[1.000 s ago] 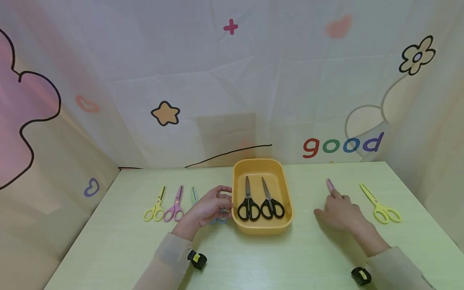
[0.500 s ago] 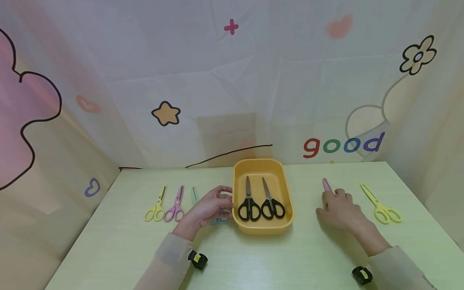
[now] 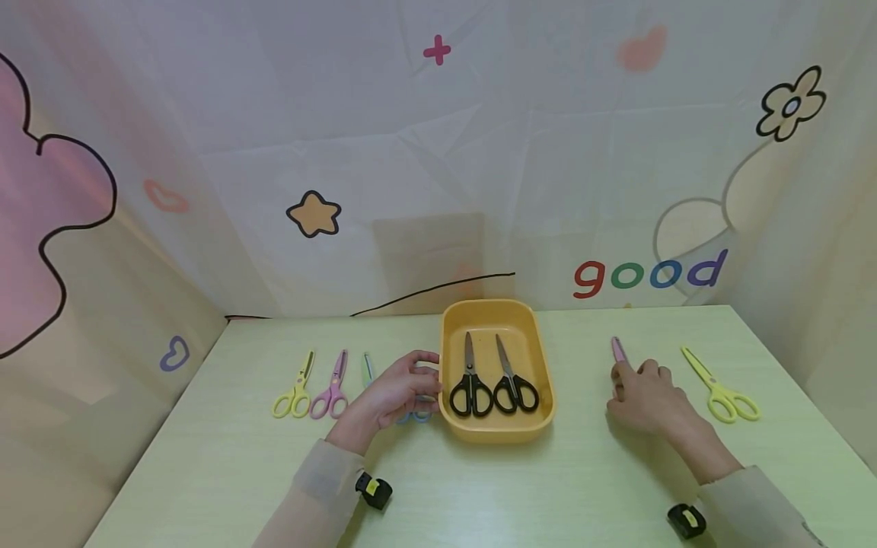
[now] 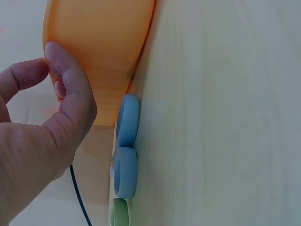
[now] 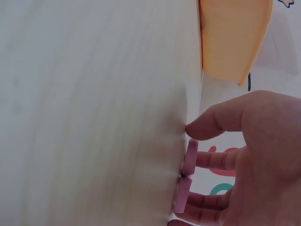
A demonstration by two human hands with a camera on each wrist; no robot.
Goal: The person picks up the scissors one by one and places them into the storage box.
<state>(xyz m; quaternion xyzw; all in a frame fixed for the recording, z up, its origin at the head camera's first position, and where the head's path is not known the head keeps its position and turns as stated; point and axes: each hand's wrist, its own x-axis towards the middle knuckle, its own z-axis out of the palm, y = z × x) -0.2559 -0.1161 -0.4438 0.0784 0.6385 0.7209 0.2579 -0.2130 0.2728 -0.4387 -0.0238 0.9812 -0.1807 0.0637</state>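
Note:
A yellow plastic tray (image 3: 496, 434) holds two black-handled scissors (image 3: 470, 388) lying side by side. My left hand (image 3: 393, 392) grips the tray's left rim, thumb and fingers at its edge in the left wrist view. Under that hand, blue scissors handles (image 4: 128, 120) and a green handle (image 4: 120, 212) lie on the table, partly hidden. To the right, my right hand (image 3: 647, 399) holds pink-purple scissors (image 3: 619, 350), which rest on the table with the tip pointing away. In the right wrist view, their handle rings (image 5: 190, 157) sit between thumb and fingers.
Yellow scissors (image 3: 726, 399) lie right of my right hand. Another yellow pair (image 3: 296, 392) and a purple pair (image 3: 333, 388) lie left of the tray. A printed curtain (image 3: 438, 152) hangs behind the table (image 3: 479, 495).
My right fingers have curled in around the purple scissors, whose tip shifted left and then slightly back. The left hand and the tray have stayed still.

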